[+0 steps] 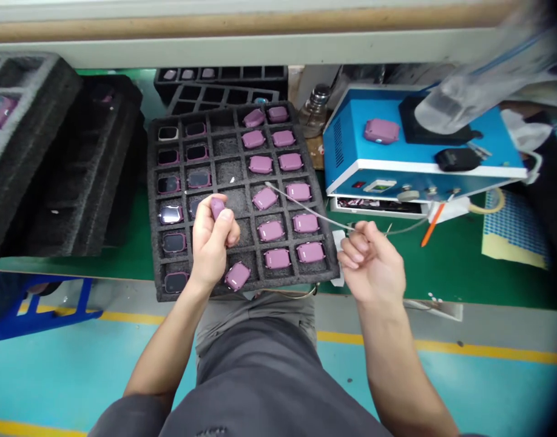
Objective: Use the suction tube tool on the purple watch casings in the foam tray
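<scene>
My left hand (212, 237) is closed around a purple watch case (217, 207), held over the middle of a black foam tray (228, 145). Pinched in my right hand (374, 261), at the tray's right edge, is a thin clear tube (312, 212). Its free end reaches over the tray and its other end runs toward the blue machine. Purple watch cases (270, 230) lie back side up in the two right columns, and watches with dark screens (173, 243) fill the left columns. One case (237, 277) rests tilted at the front of the middle column.
A blue machine (351, 145) stands at the right, with another purple case (381, 130) and a black holder on top. An orange pen-like stick (432, 226) leans before it. Stacked foam trays (55, 139) rise at the left. A glass bottle (315, 109) stands behind.
</scene>
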Tool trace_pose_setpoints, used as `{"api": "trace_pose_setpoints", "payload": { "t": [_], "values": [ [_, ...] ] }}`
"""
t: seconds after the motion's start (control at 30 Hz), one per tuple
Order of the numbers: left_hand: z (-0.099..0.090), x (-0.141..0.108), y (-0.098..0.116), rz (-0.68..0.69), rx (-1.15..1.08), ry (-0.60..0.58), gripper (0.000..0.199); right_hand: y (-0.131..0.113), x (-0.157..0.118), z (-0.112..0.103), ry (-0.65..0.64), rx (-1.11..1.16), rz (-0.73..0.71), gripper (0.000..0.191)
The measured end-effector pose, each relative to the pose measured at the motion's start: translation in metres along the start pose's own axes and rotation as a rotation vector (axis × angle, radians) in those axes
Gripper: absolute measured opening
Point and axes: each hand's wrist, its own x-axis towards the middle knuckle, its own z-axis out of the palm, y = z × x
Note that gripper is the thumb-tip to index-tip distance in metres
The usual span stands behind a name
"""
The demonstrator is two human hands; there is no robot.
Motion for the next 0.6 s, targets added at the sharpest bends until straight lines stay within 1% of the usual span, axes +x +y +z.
{"api": "trace_pose_setpoints", "payload": {
  "t": [0.03,0.1,0.2,0.27,0.33,0.4,0.5,0.6],
  "values": [
    [-0.001,0.002,-0.001,0.012,0.026,0.002,0.038,-0.001,0.0,0.008,-0.067,0.009,-0.026,0.04],
    [-0.002,0.007,-0.003,0.025,0.08,0.013,0.04,-0.001,0.003,0.024,-0.172,0.005,-0.133,0.035],
    [-0.002,0.015,-0.009,0.032,0.098,0.037,0.039,0.007,0.012,0.051,-0.261,-0.039,-0.313,0.029],
    [-0.001,0.02,-0.014,0.016,0.089,0.038,0.037,0.015,0.02,0.067,-0.306,-0.092,-0.389,0.023],
    [0.0,0.022,-0.018,-0.007,0.102,0.021,0.039,0.022,0.025,0.079,-0.319,-0.149,-0.443,0.018],
    [0.001,0.022,-0.022,-0.014,0.125,0.01,0.043,0.027,0.028,0.086,-0.295,-0.184,-0.507,0.016],
    [0.003,0.02,-0.025,-0.009,0.14,0.036,0.042,0.031,0.026,0.092,-0.295,-0.191,-0.575,0.015],
    [0.005,0.017,-0.026,-0.008,0.145,0.065,0.039,0.035,0.023,0.094,-0.317,-0.161,-0.594,0.015]
  ]
}}
